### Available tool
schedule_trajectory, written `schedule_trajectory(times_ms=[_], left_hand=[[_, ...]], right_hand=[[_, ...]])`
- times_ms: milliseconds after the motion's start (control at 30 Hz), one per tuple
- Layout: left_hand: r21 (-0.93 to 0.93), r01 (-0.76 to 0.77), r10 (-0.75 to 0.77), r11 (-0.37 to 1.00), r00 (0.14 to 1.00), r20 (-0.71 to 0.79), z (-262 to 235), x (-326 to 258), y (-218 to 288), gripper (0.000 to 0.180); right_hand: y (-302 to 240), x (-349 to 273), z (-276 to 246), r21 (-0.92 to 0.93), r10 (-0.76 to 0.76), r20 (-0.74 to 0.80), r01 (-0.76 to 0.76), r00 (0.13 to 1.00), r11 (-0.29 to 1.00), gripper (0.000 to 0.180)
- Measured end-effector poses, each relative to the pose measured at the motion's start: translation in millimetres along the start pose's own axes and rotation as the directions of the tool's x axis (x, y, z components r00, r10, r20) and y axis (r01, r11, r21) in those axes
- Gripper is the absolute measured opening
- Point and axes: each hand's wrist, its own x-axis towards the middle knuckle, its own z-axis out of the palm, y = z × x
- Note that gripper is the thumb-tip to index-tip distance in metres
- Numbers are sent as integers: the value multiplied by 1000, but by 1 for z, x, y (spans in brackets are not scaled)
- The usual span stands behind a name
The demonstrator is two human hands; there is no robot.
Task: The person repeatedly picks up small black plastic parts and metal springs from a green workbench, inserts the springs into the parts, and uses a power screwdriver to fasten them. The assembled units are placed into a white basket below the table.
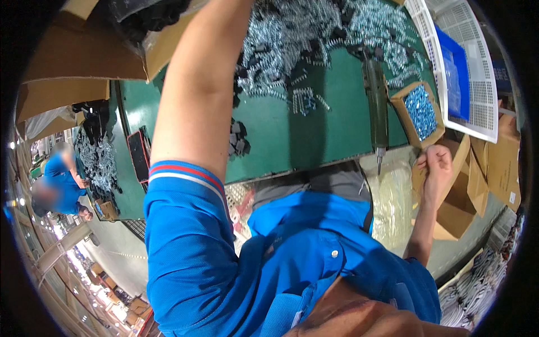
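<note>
My left arm (193,95) reaches up across the green table (331,129) toward a heap of silver metal parts (297,33); its hand is cut off by the top edge. My right hand (435,165) is low at the right, fingers curled closed, beside a brown cardboard flap (463,168) just below a small cardboard box of shiny screws (420,111). I see nothing in the fist. A grey-green electric screwdriver (375,95) points tip-down at the table's near edge, left of that box. Small black parts (238,140) lie near my left arm.
A white perforated tray (477,112) with a blue insert stands at the right. Open cardboard cartons (73,62) sit at the upper left. A clear plastic bag (393,196) hangs below the table edge. A co-worker in blue (59,180) works at the far left.
</note>
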Motion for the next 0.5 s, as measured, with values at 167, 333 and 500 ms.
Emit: schedule_trajectory(times_ms=[167, 333, 500], left_hand=[[-108, 71, -95, 992, 968, -230, 22, 18, -10, 47], [-816, -317, -111, 483, 903, -416, 36, -38, -60, 42], [-899, -313, -9, 306, 943, -331, 99, -200, -94, 28]], right_hand=[[77, -92, -11, 359, 430, 73, -426, 900, 830, 8], [83, -101, 35, 538, 417, 142, -424, 898, 729, 3], [90, -96, 47, 568, 364, 151, -382, 919, 729, 4]])
